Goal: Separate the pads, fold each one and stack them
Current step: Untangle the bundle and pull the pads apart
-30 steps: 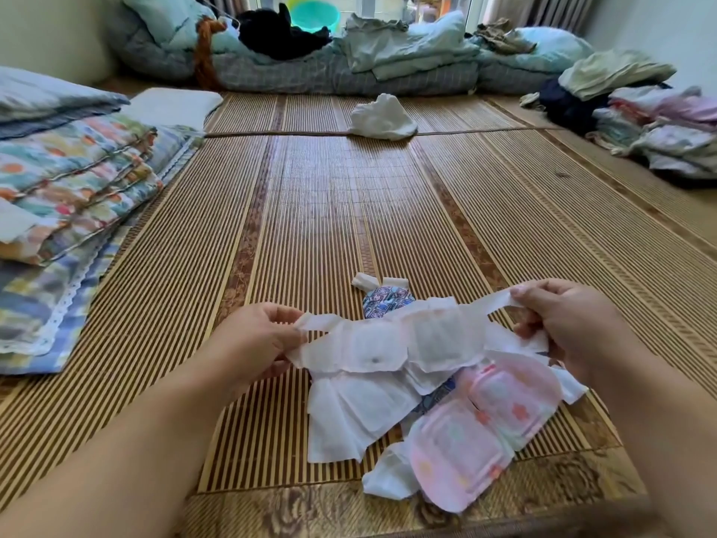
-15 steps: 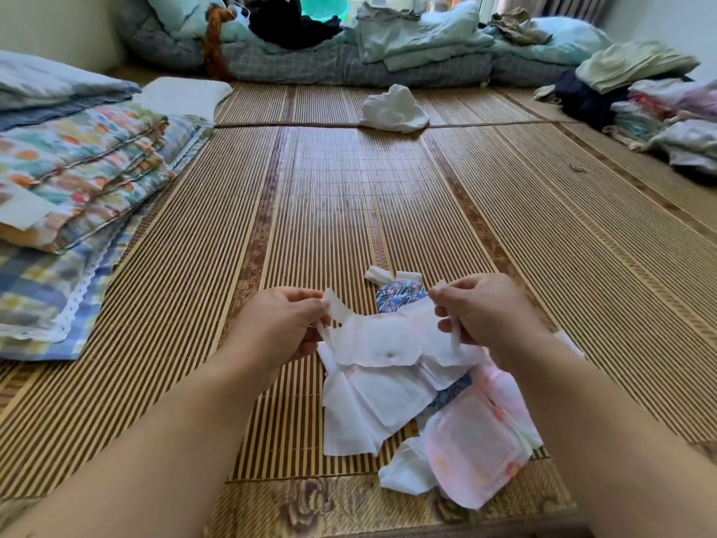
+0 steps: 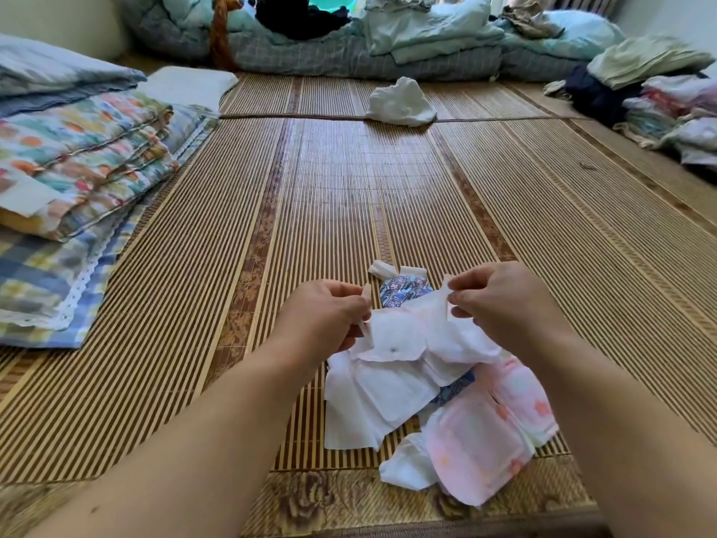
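— White is what both hands hold: a white pad [image 3: 395, 339], lifted just above the heap near the front edge of the bamboo mat [image 3: 329, 196].
— How are the fingers set?
— On the left hand [image 3: 326, 316] the fingers [image 3: 355, 304] pinch the tab at the pad's left end. On the right hand [image 3: 500, 300] the fingers [image 3: 461, 283] are curled on the tab at its right end. The pad sags between them.
— And under it?
— Other white pads [image 3: 372, 401] lie loose on the mat. A pink pad [image 3: 481, 448] lies nearest the person, and a blue patterned pad [image 3: 403, 291] shows just behind the hands.
— Any container?
— Only a teal basin [image 3: 329, 1] at the far end, partly hidden behind the heaped bedding [image 3: 388, 44]; I cannot tell what is in it. At the left, folded quilts [image 3: 77, 149] are stacked, a clothes pile [image 3: 659, 91] sits at the right, and a crumpled white cloth [image 3: 401, 102] lies on the mat between them.
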Tool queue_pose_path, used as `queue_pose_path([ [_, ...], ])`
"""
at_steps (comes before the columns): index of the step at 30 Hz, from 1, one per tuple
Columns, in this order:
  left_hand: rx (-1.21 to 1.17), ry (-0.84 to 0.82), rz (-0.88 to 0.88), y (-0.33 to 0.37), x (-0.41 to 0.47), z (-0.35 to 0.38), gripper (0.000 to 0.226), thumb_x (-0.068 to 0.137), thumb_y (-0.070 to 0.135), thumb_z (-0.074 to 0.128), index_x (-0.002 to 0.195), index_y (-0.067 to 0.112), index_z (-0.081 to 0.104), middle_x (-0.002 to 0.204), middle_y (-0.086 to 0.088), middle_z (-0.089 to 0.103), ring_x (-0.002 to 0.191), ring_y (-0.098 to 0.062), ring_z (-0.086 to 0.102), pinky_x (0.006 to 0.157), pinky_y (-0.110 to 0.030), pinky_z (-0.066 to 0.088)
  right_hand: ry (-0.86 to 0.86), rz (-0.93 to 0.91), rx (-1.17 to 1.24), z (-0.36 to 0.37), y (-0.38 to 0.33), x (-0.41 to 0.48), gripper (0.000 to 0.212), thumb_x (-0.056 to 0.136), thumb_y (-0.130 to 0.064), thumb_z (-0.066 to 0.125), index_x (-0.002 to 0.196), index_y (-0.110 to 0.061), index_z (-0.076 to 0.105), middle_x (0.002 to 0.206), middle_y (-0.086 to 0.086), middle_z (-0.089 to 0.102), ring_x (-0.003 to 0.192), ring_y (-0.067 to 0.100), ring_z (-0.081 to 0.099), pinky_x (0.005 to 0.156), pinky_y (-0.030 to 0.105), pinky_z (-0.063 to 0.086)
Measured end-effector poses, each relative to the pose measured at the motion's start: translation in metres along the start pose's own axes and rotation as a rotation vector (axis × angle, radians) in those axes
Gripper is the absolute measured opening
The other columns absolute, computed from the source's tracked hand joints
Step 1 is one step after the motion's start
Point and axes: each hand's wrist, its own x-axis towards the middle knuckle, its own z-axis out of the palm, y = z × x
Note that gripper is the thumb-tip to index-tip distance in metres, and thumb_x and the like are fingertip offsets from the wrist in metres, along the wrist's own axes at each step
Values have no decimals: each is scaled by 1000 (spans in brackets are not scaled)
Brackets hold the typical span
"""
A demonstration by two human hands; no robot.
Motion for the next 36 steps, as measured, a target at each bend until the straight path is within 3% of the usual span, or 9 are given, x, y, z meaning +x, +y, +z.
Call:
queue_pose_path([
  [9, 40, -16, 15, 0, -2, 17, 9, 84, 12, 65, 84, 20, 69, 75, -6, 72, 56, -10, 62, 52, -22, 52, -237, -135, -164, 11, 9, -17, 23, 85, -13, 63, 104, -20, 72, 101, -4, 73, 93, 9, 65, 88, 26, 50],
  [14, 59, -13, 24, -1, -2, 20, 11, 84, 14, 66, 94, 16, 71, 74, -5, 70, 54, -8, 60, 52, -23, 50, -136, -206, -270, 26, 11, -21, 26, 87, -12, 59, 109, -20, 71, 104, 0, 73, 95, 14, 64, 84, 19, 43],
  [17, 60, -21, 28, -3, -2, 19, 15, 84, 15, 66, 98, 14, 71, 74, -4, 71, 56, -8, 61, 53, -22, 48, -65, -197, -373, 29, 12, -18, 44, 79, -14, 67, 121, -25, 61, 105, 3, 62, 94, 20, 57, 82, 28, 46],
  [22, 182, -29, 104, -6, 0, 21, 19, 85, 19, 65, 103, 14, 71, 78, 1, 71, 59, -4, 63, 54, -21, 47, -4, -122, -519, 22, 16, -14, 78, 67, -42, 77, 134, -38, 37, 123, 5, 42, 116, 28, 35, 94, 46, 34],
  [25, 400, -113, 227, -8, -3, 27, 28, 86, 31, 64, 112, 20, 68, 95, 7, 72, 76, -1, 65, 65, -18, 49, -4, -84, -382, 10, 22, -11, 71, 73, -45, 72, 136, -34, 40, 134, 3, 47, 122, 24, 41, 99, 46, 37],
  [27, 542, -226, 240, -9, -4, 30, 36, 86, 40, 62, 117, 24, 66, 112, 7, 69, 94, -5, 63, 79, -23, 49, -2, -79, -313, 0, 27, -9, 59, 79, -40, 68, 133, -29, 46, 132, 4, 52, 116, 21, 50, 93, 40, 42],
  [29, 628, -278, 261, -9, -5, 32, 35, 87, 41, 59, 119, 26, 65, 119, 5, 66, 96, -6, 60, 81, -27, 47, -2, -68, -317, -9, 32, -8, 48, 83, -34, 66, 128, -24, 51, 126, 4, 57, 107, 20, 55, 87, 37, 45],
  [32, 622, -108, 365, -6, -5, 26, 26, 89, 30, 59, 113, 28, 68, 112, 6, 68, 84, 0, 59, 76, -26, 49, 4, -26, -359, -17, 39, -9, 34, 87, -25, 61, 121, -22, 58, 115, 0, 65, 97, 16, 59, 78, 32, 48],
  [36, 823, 179, 299, -8, 5, 6, 33, 85, 35, 60, 116, 25, 65, 116, -1, 66, 100, -17, 61, 85, -39, 52, 43, 38, -369, -25, 47, -6, 18, 91, -21, 53, 101, -18, 68, 94, -2, 69, 81, 14, 60, 68, 31, 48],
])
